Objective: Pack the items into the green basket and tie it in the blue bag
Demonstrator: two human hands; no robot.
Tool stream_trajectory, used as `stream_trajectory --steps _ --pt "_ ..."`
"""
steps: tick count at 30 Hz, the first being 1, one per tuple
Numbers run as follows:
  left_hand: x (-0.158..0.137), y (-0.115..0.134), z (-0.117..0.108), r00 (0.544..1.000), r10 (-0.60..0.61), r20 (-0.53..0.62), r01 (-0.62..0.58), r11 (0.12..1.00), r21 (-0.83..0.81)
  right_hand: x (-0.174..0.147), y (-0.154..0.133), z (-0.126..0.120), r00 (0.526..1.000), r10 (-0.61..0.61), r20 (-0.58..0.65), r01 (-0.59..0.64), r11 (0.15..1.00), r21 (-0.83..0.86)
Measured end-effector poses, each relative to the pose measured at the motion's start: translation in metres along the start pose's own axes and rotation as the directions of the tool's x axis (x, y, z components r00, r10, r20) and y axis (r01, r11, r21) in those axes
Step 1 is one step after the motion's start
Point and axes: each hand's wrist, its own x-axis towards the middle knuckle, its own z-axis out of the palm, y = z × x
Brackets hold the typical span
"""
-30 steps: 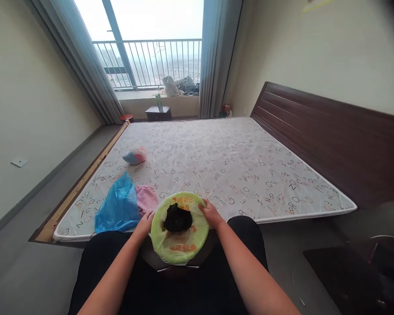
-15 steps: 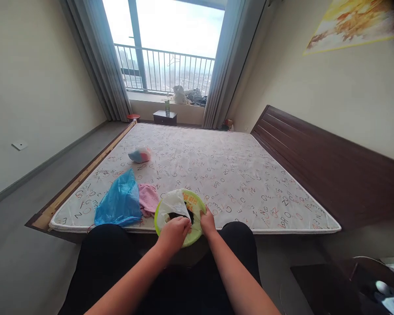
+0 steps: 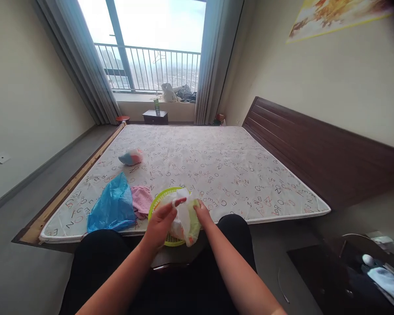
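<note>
A translucent white plastic bag (image 3: 185, 218) with orange print is gathered between my two hands, above a yellow-green basket (image 3: 169, 191) with slatted sides. My left hand (image 3: 160, 221) pinches the bag's edge on the left. On the right, my right hand (image 3: 202, 213) grips the other side of the bag. The basket is between my knees at the mattress edge, partly covered by the bag. Left of it lie a pink cloth (image 3: 142, 201) and a blue plastic bag (image 3: 113, 208) on the mattress.
The bare mattress (image 3: 197, 162) with printed letters fills the middle. A pink, white and blue bundle (image 3: 130, 156) lies farther back on it. A dark headboard (image 3: 298, 144) stands at right, a small nightstand (image 3: 155, 117) by the window, and a dark table (image 3: 338, 280) at lower right.
The white bag that lined the basket's rim is now pulled off it and bunched between my hands. My left hand has shifted left and up. The view has turned slightly right.
</note>
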Motion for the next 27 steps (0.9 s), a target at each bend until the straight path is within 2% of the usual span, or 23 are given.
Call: stream_trajectory --steps 2,4,7,9,12,15,19,21,23,27 --pt "0.015 -0.008 -0.020 0.990 -0.023 -0.139 0.010 0.996 -0.090 0.002 0.001 0.002 1.000 -0.009 0.019 0.008 0.998 0.055" --pt "0.027 -0.018 -0.040 0.979 0.024 -0.204 -0.032 0.999 -0.033 0.003 -0.001 0.004 0.997 -0.007 0.081 -0.006 0.987 0.158" --pt "0.036 -0.042 -0.068 0.976 0.089 -0.197 -0.036 0.965 0.259 0.000 -0.006 0.004 0.983 0.124 0.137 -0.155 0.956 0.250" --pt "0.037 -0.066 -0.083 0.980 0.083 -0.183 0.017 0.872 0.489 -0.003 -0.009 0.003 0.973 0.194 0.126 -0.221 0.943 0.248" --pt "0.033 -0.106 -0.096 0.986 0.071 -0.153 0.053 0.729 0.682 -0.004 -0.010 0.002 0.985 0.153 0.082 -0.169 0.953 0.251" --pt "0.032 -0.136 -0.096 0.982 0.092 -0.167 0.061 0.676 0.734 -0.004 -0.011 -0.003 0.989 0.135 0.062 -0.145 0.963 0.226" --pt "0.043 -0.152 -0.084 0.965 0.144 -0.217 0.081 0.626 0.775 -0.011 -0.025 -0.024 0.973 0.203 0.111 -0.224 0.945 0.236" --pt "0.049 -0.153 -0.077 0.962 0.128 -0.242 0.117 0.608 0.786 -0.020 -0.039 -0.040 0.968 0.204 0.142 -0.242 0.908 0.343" --pt "0.053 -0.152 -0.072 0.954 0.101 -0.282 0.165 0.610 0.775 -0.031 -0.056 -0.056 0.975 0.153 0.160 -0.214 0.839 0.501" --pt "0.057 -0.145 -0.067 0.928 0.115 -0.355 0.174 0.709 0.684 -0.052 -0.085 -0.077 0.999 0.039 0.016 -0.039 0.727 0.685"
